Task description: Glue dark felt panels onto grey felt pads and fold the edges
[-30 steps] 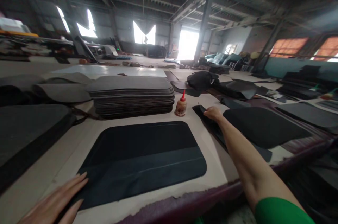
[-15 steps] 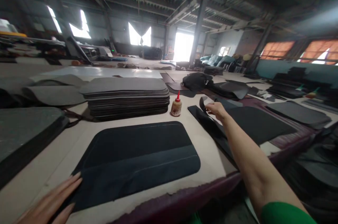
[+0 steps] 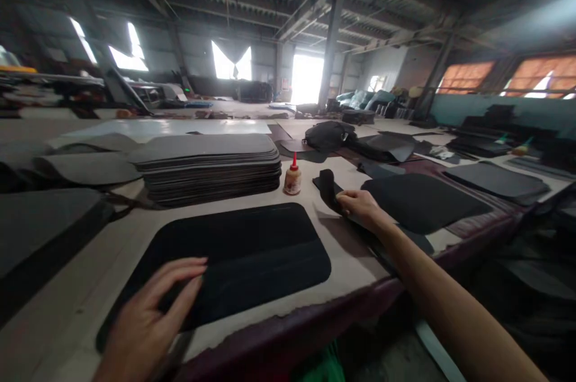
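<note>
A black sheet with rounded corners (image 3: pixel 252 250) lies flat on the pale table covering in front of me. Over its left part is my left hand (image 3: pixel 157 310), fingers stretched out and thumb a little apart, with nothing seen in it. My right hand (image 3: pixel 360 207) pinches a black strip (image 3: pixel 328 187) whose free end curls upward. More dark strip material lies beneath that hand. Between the sheet and a stack of sheets stands a small glue bottle (image 3: pixel 292 181) with a red pointed nozzle.
A tall stack of grey-black sheets (image 3: pixel 209 172) stands behind the flat one. At the left edge is another dark pile (image 3: pixel 45 232). To the right lie a loose black sheet (image 3: pixel 425 199) and a grey sheet (image 3: pixel 497 181). A black bundle (image 3: pixel 328 135) sits farther back.
My left hand has moved right, from the sheet's left corner to over it. My right hand has pulled the strip slightly toward me and left. The view has shifted a little.
</note>
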The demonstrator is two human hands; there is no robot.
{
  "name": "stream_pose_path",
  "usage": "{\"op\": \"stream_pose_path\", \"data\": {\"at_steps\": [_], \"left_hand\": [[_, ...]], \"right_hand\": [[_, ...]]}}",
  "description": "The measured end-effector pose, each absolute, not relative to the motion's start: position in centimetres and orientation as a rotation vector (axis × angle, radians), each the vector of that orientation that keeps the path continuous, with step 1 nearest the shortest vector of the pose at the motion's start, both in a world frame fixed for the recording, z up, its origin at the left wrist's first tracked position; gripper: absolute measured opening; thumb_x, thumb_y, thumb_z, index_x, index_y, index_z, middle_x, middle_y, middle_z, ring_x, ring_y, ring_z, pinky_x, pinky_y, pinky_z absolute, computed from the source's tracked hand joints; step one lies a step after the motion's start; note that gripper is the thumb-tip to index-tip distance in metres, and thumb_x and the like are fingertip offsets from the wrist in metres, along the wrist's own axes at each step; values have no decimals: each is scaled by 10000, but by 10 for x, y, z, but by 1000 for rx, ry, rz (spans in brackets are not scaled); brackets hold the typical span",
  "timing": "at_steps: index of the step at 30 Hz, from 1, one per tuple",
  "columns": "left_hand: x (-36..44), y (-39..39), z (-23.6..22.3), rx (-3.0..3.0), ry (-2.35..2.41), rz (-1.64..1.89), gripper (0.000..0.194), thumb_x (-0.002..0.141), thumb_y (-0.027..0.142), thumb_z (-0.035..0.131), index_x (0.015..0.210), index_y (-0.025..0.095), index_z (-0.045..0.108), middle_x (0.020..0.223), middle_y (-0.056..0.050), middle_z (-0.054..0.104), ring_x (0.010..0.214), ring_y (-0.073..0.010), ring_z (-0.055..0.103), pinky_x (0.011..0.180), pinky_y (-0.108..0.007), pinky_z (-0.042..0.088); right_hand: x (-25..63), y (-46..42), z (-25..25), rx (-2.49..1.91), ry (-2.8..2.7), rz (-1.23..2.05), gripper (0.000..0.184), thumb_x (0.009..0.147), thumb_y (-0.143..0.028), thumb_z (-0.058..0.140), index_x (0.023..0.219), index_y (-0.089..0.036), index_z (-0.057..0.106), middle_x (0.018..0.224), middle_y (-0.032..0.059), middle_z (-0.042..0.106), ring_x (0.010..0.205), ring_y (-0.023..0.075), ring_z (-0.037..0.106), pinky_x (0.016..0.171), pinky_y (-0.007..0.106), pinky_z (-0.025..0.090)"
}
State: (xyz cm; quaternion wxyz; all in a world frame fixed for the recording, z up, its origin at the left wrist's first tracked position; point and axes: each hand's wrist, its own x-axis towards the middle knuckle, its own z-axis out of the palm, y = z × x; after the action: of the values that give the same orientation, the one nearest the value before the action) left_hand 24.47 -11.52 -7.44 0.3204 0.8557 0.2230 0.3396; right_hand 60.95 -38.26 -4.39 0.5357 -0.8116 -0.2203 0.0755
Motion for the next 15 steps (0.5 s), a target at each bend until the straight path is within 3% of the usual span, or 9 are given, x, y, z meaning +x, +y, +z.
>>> {"op": "stream_pose_path", "data": {"at_steps": [3, 5, 9, 15], "left_hand": [[314, -169, -61, 1907, 414, 465, 359, 798, 560, 631, 975, 262, 724, 996, -52, 756, 961, -268, 709, 878, -391, 561], [353, -202, -60, 1727, 263, 353, 374, 769, 492, 694, 1018, 213, 700, 1075, -91, 741, 1014, -262, 698, 916, -378, 542], [405, -249, -60, 1518, 93, 292, 415, 777, 411, 754, 1121, 194, 671, 1183, -120, 698, 1047, -246, 668, 851, -344, 553], [441, -278, -51, 1396, 107, 324, 383, 781, 453, 773, 1013, 163, 676, 974, -84, 706, 858, -190, 667, 693, -273, 560]], "right_hand": [[581, -390, -41, -1935, -545, 190, 174, 737, -315, 600, 733, -177, 707, 643, -3, 635, 557, 113, 556, 518, 195, 438], [562, -395, -38, -1951, -562, 192, 162, 731, -303, 597, 724, -188, 711, 649, -2, 648, 571, 123, 576, 548, 207, 450], [535, -403, -32, -2043, -751, 63, 152, 730, -279, 586, 682, -213, 714, 706, -3, 679, 657, 146, 612, 620, 224, 450], [524, -409, -26, -2072, -780, -16, 160, 723, -225, 566, 680, -211, 720, 705, -5, 700, 684, 157, 634, 651, 227, 457]]}}
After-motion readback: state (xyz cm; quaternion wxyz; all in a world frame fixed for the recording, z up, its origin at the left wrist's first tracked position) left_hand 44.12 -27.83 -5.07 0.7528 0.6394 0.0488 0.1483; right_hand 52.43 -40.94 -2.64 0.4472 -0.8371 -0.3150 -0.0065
